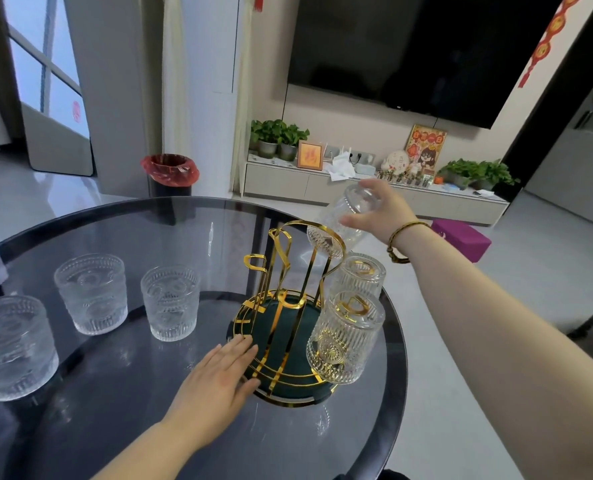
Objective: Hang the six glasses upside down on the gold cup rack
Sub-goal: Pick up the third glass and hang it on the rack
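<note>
Here, the head view showed six glasses: three upright glasses [94,294] on the table [115,393], two inverted glasses [345,337] on the gold cup rack [281,271], one tilted glass [345,220] gripped by the right hand [380,211]. The left hand [219,379] lay flat and unclenched against the rack base.

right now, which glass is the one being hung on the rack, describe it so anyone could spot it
On the round dark glass table, find the gold cup rack near its right edge. The glass being hung is tilted at the rack's top, in the right hand; it alone is held, two already hang below and three stand upright at left.
</note>
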The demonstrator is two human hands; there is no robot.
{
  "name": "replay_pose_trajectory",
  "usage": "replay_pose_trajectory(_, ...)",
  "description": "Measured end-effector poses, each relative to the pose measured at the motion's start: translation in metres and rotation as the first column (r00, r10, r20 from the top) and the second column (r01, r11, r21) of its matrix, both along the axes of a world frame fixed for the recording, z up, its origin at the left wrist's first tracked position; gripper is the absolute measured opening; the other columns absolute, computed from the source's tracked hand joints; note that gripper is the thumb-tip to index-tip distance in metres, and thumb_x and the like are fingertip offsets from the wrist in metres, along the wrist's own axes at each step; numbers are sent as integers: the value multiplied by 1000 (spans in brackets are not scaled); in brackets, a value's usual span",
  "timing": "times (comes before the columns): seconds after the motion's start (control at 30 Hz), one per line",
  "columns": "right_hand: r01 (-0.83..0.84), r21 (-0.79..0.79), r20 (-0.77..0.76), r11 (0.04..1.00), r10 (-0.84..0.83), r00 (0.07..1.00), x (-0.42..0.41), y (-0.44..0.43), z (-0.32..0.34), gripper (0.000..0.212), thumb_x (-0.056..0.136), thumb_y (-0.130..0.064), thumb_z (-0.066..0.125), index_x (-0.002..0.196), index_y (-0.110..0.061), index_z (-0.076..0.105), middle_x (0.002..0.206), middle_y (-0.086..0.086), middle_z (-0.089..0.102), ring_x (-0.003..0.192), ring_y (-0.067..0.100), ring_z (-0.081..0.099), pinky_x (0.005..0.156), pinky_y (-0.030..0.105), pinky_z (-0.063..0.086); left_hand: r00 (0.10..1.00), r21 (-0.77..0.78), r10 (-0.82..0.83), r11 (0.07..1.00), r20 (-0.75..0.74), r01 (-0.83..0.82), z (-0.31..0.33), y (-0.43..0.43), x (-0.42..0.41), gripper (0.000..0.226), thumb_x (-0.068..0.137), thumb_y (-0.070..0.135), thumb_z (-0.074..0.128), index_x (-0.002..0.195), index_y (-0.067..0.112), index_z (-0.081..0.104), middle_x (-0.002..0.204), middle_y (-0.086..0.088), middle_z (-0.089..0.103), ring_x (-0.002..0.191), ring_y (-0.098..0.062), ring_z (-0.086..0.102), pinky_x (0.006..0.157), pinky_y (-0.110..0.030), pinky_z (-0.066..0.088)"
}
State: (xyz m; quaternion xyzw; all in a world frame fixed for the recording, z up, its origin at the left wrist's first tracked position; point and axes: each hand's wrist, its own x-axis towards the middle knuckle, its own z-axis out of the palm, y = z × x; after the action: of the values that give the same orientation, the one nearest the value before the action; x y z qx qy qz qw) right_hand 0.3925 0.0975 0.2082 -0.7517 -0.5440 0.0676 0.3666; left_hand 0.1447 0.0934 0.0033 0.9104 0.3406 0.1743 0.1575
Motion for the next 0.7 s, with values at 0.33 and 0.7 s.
replay_pose_trajectory(0.33,-42,-270,67,962,62,996,-12,26,-29,76,65,-20,73,129,-14,33,137,13,41,123,29,40,98,36,36,1000,-48,-21,999,-18,20,4,4,-2,51,94,40,33,139,31,9,151,14,3,122,6,-14,102,-15,-6)
replay_pose_trajectory(0.7,-45,-403,108,914,96,990,-13,36,-42,72,67,-21,72,129,-13,34,133,14,45,121,31,42,98,39,37,1000,-74,-23,997,-14,22,4,7,-3,51,94,39,33,138,32,7,132,23,-12,122,6,-15,102,-16,-4)
